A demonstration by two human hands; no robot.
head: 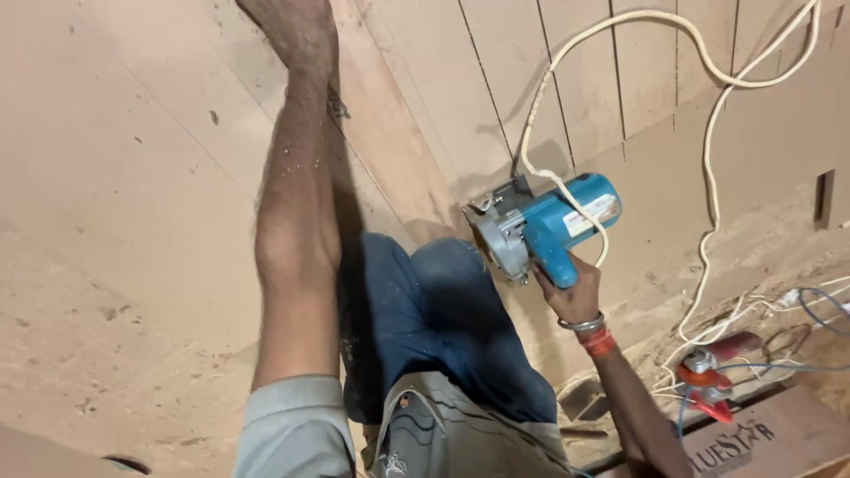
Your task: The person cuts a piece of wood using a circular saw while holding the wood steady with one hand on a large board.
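Gripping the handle of a blue circular saw [542, 228], my right hand [571, 292] sits just right of centre, fingers clenched round the grip, with a metal bangle [582, 323] and a red band [599, 342] on the wrist. My left hand [297, 26] reaches to the top edge of the frame, pressed on a long wooden strip [390, 133]; it is partly cut off, so I cannot tell whether it is clasping or lying flat. The saw's metal guard rests at the lower end of that strip, on the brown board surface [124, 221]. A cream cord [708, 150] loops from the saw up across the upper right and down again. My knee in blue trousers [434, 310] fills the centre bottom, crowding the saw's near side. At lower right lie a red tool [708, 376], a tangle of white and blue wires [797, 310] and a cardboard box [770, 438]. Grooved brown panels [584, 80] cover the upper right, and sawdust dusts the boards and my left forearm.
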